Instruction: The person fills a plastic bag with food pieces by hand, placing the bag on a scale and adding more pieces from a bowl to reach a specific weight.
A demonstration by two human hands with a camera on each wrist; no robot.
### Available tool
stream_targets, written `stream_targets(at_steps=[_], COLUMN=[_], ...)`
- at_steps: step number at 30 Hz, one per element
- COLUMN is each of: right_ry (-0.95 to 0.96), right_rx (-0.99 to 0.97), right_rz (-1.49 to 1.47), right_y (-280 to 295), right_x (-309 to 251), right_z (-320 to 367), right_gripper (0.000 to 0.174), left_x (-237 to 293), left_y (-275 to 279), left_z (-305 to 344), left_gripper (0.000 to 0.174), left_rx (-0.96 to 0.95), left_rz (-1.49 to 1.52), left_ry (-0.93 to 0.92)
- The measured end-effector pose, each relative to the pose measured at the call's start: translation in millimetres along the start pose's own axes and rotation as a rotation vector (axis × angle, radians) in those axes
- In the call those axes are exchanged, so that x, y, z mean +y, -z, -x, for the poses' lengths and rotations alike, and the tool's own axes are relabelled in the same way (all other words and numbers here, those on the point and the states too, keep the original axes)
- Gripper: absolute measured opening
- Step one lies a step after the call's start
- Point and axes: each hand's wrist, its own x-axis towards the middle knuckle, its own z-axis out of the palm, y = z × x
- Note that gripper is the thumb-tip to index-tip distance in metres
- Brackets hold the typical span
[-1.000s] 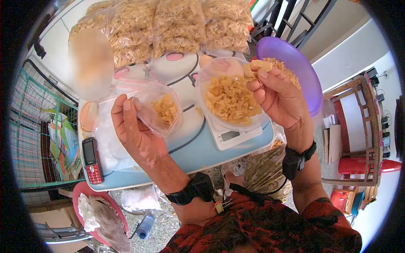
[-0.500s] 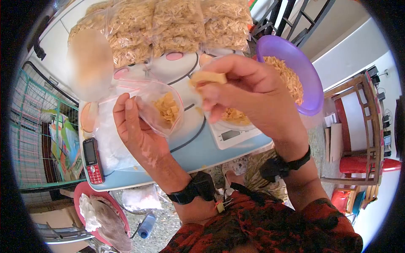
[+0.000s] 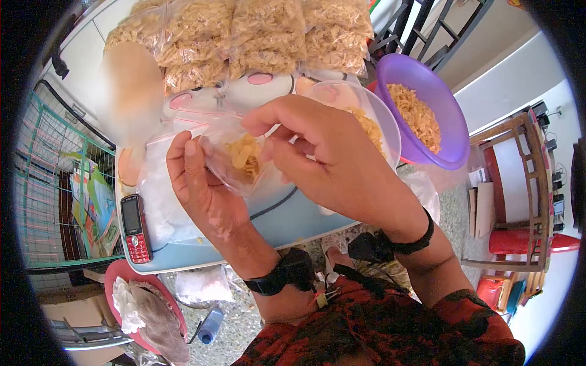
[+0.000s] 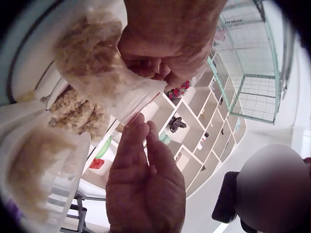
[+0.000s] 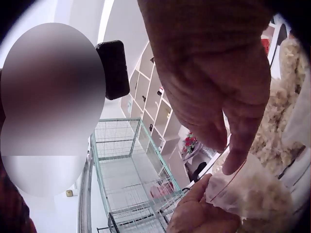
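My left hand (image 3: pixel 207 183) holds a small clear zip bag (image 3: pixel 213 146) by its near left side. Thin yellowish dried slices (image 3: pixel 245 154) lie in the bag. My right hand (image 3: pixel 329 152) reaches across from the right, its fingertips on the bag's mouth. In the right wrist view, a fingertip of the right hand (image 5: pixel 218 97) meets the red zip line of the bag (image 5: pixel 257 189). The left wrist view shows the right hand (image 4: pixel 146 179) pinching that edge. Behind the right hand, a clear bowl (image 3: pixel 392 119) of similar slices is partly covered.
Filled bags of slices (image 3: pixel 265 36) are stacked along the table's far side. A purple basin (image 3: pixel 455 137) with more slices stands at the right. A red phone (image 3: pixel 135 229) and clear plastic bags (image 3: pixel 165 204) lie at the table's left.
My right hand has moved left from over the bowl to the zip bag, and the slice it held no longer shows in its fingers. My left hand stays nearly still.
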Motion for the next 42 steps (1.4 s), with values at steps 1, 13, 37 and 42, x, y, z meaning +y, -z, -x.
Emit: stream_targets(at_steps=[1,13,37,42], right_ry=[0.036,-0.258,-0.085,-0.055], right_rx=[0.026,0.151,-0.45,-0.386], right_rz=[0.05,0.344,0.92,0.879], right_y=[1,85,90,87], right_x=[-1,31,51,61], right_z=[2,60,41,38], right_gripper=[0.02,0.019,0.033,0.021], left_x=[1,-1,-7,-6], left_y=[0,2,3,0], left_z=[0,-1,-2,-3], left_gripper=[0.02,0.019,0.022,0.022], left_rx=[0.005,0.069,0.063,0.088], left_rz=[-0.001,0.015,-0.074,-0.088], left_ry=[-0.001,0.008,0.007,0.001])
